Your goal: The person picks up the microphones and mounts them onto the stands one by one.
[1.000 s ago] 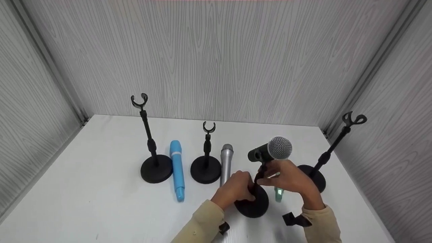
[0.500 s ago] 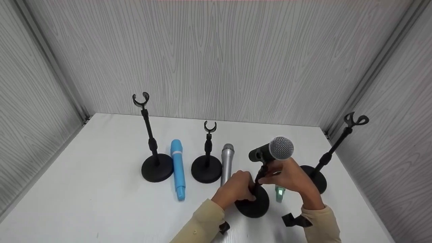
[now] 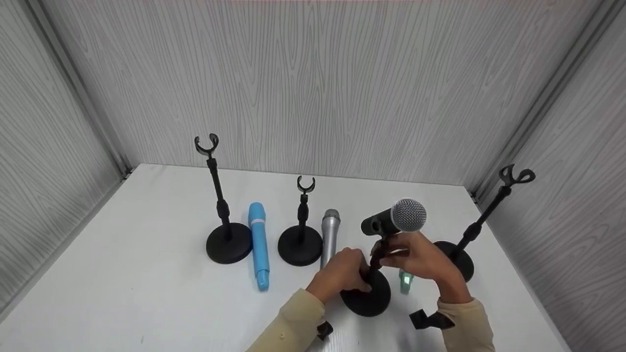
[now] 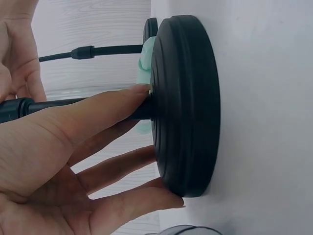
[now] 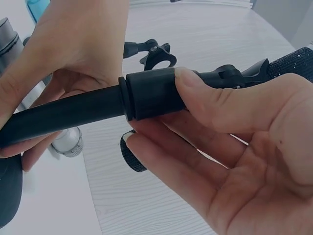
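A black microphone with a silver mesh head (image 3: 410, 215) sits in the clip of a short black stand, whose round base (image 3: 369, 299) stands on the white table. My left hand (image 3: 342, 271) grips this stand low down. In the left wrist view its thumb lies along the pole (image 4: 139, 111) and its fingers reach to the edge of the base (image 4: 188, 107). Higher up, my right hand (image 3: 415, 255) pinches the stand's thick collar (image 5: 154, 94) between thumb and fingers. A silver microphone (image 3: 330, 232) lies left of this stand, partly hidden behind my left hand.
Farther left, a blue microphone (image 3: 260, 249) lies between a tall stand (image 3: 222, 210) and a short stand (image 3: 301, 215), both with bare clips. Another tall stand (image 3: 473, 232) leans at the right. A pale green object (image 3: 406, 282) shows behind my right hand. Grey wood-grain panels (image 3: 313, 88) enclose the table.
My right thumb and fingers have shifted slightly on the collar. The left hand keeps its grip, and the stand with its microphone stays in place. The head view has drifted a little.
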Tool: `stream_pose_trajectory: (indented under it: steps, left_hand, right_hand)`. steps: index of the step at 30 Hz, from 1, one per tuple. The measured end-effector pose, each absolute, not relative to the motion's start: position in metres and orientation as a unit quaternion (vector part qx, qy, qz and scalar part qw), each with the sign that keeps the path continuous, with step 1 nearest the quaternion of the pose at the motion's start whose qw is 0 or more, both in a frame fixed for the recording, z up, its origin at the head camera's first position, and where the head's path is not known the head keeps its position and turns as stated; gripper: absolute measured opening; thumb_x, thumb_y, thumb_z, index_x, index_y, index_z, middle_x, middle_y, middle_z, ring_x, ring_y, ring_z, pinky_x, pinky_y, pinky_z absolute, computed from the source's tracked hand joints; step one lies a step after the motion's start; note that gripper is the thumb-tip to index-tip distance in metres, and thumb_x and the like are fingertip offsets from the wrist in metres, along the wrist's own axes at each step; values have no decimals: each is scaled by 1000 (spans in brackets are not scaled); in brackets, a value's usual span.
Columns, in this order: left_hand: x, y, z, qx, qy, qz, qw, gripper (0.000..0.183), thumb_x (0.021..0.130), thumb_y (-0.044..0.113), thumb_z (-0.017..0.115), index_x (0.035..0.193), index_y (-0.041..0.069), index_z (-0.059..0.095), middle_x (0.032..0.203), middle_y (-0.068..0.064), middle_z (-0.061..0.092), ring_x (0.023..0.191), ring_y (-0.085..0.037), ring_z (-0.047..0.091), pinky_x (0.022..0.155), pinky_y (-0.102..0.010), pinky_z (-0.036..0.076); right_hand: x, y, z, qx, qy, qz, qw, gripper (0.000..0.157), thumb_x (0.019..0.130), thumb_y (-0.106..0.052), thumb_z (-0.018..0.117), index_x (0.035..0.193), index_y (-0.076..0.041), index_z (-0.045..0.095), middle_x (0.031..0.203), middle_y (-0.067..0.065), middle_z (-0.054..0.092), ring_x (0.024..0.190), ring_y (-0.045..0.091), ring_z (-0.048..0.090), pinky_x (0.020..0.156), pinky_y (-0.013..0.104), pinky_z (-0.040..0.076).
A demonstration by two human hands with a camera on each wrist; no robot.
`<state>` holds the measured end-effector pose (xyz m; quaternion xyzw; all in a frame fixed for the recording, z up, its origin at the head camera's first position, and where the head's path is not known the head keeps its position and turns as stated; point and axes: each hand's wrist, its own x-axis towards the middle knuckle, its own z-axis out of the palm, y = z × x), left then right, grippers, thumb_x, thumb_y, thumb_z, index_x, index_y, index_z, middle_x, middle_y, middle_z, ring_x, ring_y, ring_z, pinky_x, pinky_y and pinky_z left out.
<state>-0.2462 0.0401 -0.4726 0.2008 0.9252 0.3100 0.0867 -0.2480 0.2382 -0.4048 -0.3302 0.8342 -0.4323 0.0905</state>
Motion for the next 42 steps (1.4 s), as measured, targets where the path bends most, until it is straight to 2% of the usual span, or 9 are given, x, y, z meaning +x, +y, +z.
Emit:
stream_pose_trajectory:
  steps: [6, 11, 18, 23, 27, 34, 42]
  left_hand:
    - [-248, 36, -476, 201, 931, 294, 84, 20, 70, 24, 96, 81, 14, 82, 75, 6, 76, 68, -6, 61, 61, -22, 50]
    - [-248, 34, -477, 201, 928, 302, 84, 22, 69, 25, 96, 85, 16, 84, 80, 6, 78, 73, -7, 64, 65, -22, 52]
    - [-251, 30, -475, 197, 918, 331, 91, 25, 69, 26, 97, 88, 16, 84, 83, 6, 80, 77, -6, 68, 69, -20, 54]
    - [-251, 27, -474, 196, 900, 373, 113, 24, 69, 24, 96, 88, 15, 85, 82, 5, 80, 76, -3, 68, 70, -19, 54]
    - [-252, 27, -474, 199, 894, 383, 120, 24, 70, 23, 96, 89, 14, 85, 83, 4, 81, 77, -2, 69, 70, -18, 54]
    - [-253, 28, -476, 202, 891, 387, 126, 17, 71, 20, 95, 83, 14, 85, 79, 4, 80, 72, 1, 66, 66, -16, 53]
    - [-253, 28, -476, 202, 888, 394, 127, 17, 71, 18, 94, 83, 13, 85, 78, 3, 80, 71, 1, 65, 67, -16, 52]
  right_hand:
    - [-248, 239, -406, -340, 828, -433, 104, 19, 91, 0, 73, 109, -2, 75, 108, 16, 76, 104, 23, 76, 90, 23, 58]
    - [-247, 238, -406, -335, 835, -425, 99, 18, 90, -4, 76, 107, -3, 75, 107, 15, 77, 101, 21, 76, 89, 24, 58]
    - [-245, 232, -403, -287, 860, -420, 50, 23, 81, -12, 86, 101, -9, 74, 93, 6, 79, 85, 13, 77, 80, 30, 60]
    - [-243, 230, -402, -273, 862, -427, 21, 31, 78, -9, 89, 103, -7, 71, 87, 6, 79, 80, 13, 76, 76, 29, 60]
    - [-242, 231, -402, -283, 855, -434, 23, 33, 79, -8, 88, 105, -2, 69, 89, 9, 79, 82, 15, 77, 77, 29, 61]
    - [-245, 233, -404, -326, 836, -436, 66, 16, 87, 2, 78, 103, -1, 76, 100, 16, 78, 95, 25, 78, 86, 26, 60]
    - [-247, 237, -404, -337, 834, -426, 100, 21, 92, 2, 72, 112, -1, 74, 111, 17, 76, 107, 31, 75, 91, 28, 59]
